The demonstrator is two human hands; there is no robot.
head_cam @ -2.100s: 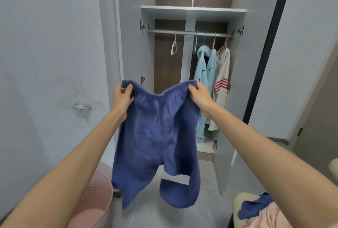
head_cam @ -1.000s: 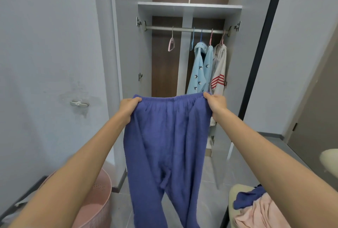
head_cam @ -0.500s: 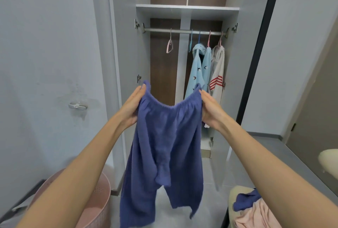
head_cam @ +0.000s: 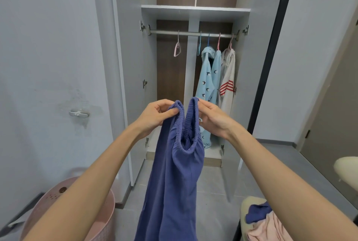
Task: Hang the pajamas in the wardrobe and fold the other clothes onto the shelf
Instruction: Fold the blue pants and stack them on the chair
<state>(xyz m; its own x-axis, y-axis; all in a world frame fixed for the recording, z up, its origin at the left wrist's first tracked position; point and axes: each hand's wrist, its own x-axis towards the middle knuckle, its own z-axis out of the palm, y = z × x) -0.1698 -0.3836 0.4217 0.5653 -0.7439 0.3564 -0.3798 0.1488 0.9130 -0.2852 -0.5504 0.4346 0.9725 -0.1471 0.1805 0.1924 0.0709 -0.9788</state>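
- Left hand (head_cam: pixel 155 117) pinches one waistband end of the blue trousers (head_cam: pixel 174 173); right hand (head_cam: pixel 214 119) pinches the other end.
- Pinched ends just beside each other, waistband sagging between.
- Trousers' long axis vertical, legs hang toward 6 o'clock from the fingers.
- Empty pink hanger (head_cam: pixel 177 49) at 12 o'clock, well apart; left hand looks slightly nearer.

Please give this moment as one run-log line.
blue trousers: hang from both hands | left hand: pinches waistband | right hand: pinches waistband | pink hanger: bare on rail

No readable text, labels or numbers anywhere.
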